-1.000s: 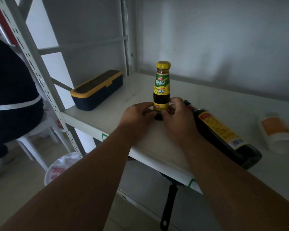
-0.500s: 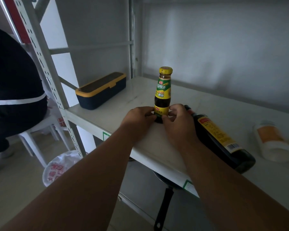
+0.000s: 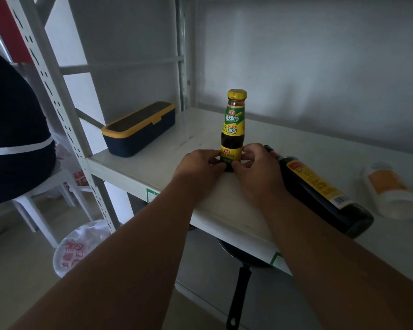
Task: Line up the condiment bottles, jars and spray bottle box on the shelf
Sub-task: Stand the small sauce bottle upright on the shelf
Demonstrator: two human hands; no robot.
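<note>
Both forearms reach forward and slightly upward over the front edge of the shelf (image 3: pixel 153 167), converging at the base of one upright bottle. The left hand (image 3: pixel 198 166) and right hand (image 3: pixel 255 167) sit knuckles-up on either side of the small sauce bottle (image 3: pixel 233 125), fingers curled and pinching its lower yellow label from both sides. The bottle stands upright between the hands, its yellow cap well above them, and its contents look dark brown.

Just beside the right hand, touching or nearly touching its outer edge, a large dark soy sauce bottle (image 3: pixel 320 191) lies on its side, its neck towards the hands and its base near the shelf's front edge. Farther right of that hand, a pale jar (image 3: pixel 391 191) with an orange label lies tipped over; its contents cannot be made out.

Left of the left hand and farther back sits a closed navy box with a yellow rim (image 3: pixel 138 129).

Below the shelf, under the right forearm, a black pan (image 3: pixel 239 289) shows.
</note>
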